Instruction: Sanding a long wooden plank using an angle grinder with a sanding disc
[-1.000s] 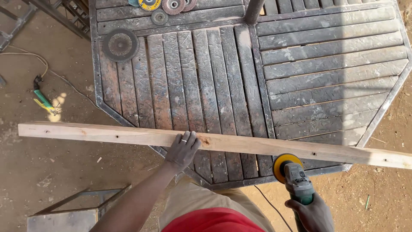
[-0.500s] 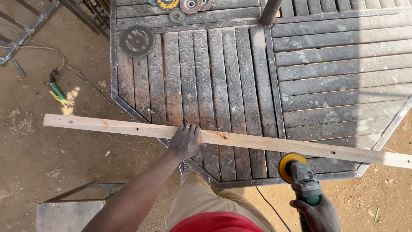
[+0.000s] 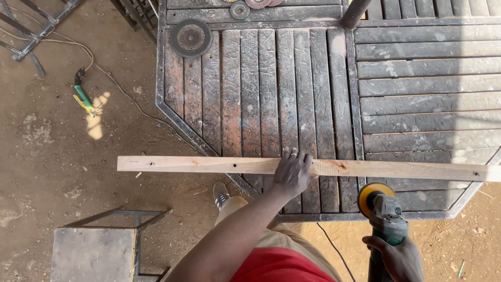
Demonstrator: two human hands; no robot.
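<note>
A long pale wooden plank (image 3: pixel 209 164) lies across the near edge of a dark slatted table (image 3: pixel 396 78), its left end jutting out over the dirt floor. My left hand (image 3: pixel 292 171) presses flat on the plank near its middle. My right hand (image 3: pixel 397 257) grips the body of a green angle grinder (image 3: pixel 385 213) at the lower right. The grinder's yellow disc (image 3: pixel 374 192) sits just below the plank's near edge, apart from it.
A grinding disc (image 3: pixel 191 37) lies at the table's far left corner, with smaller discs (image 3: pixel 240 9) beyond it. A cable and green-handled pliers (image 3: pixel 83 98) lie on the dirt at left. A metal stool (image 3: pixel 99 249) stands at lower left. My shoe (image 3: pixel 221 195) shows under the plank.
The plank, and my left hand on it, now sit further right in view. The grinder stays by the plank's near edge in my right hand.
</note>
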